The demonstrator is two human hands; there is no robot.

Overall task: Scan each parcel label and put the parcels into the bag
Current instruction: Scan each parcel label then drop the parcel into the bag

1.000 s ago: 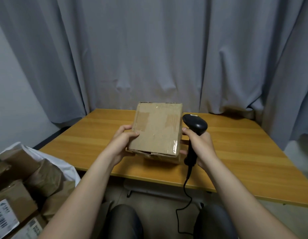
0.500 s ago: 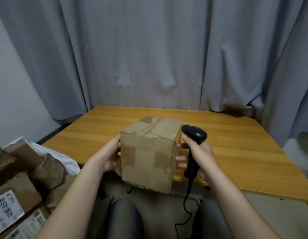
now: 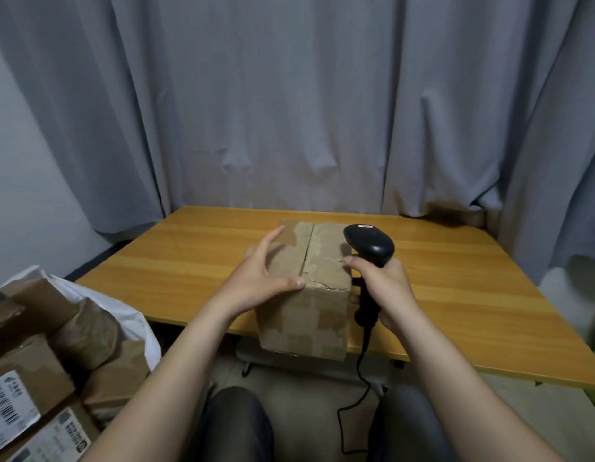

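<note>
Head view: a brown cardboard parcel (image 3: 309, 315) sits at the near edge of the wooden surface (image 3: 473, 295), taped seam up. Its front face covers part of that edge, so I cannot tell whether it rests there or is held up. The left hand (image 3: 259, 278) lies against the parcel's upper left side, fingers straight and spread and thumb across the top. The right hand (image 3: 386, 291) is curled round the handle of a black barcode scanner (image 3: 369, 243), just beside the parcel's right face. The scanner's head overlaps the top right corner and hides it. Its black cable (image 3: 359, 378) hangs down between the person's knees (image 3: 236, 425). Low on the left, a white bag (image 3: 136, 325) stands open beside the surface, holding more cardboard boxes (image 3: 26, 371). One shows a barcode label (image 3: 9, 405). A grey curtain (image 3: 289, 111) hangs behind the surface.
</note>
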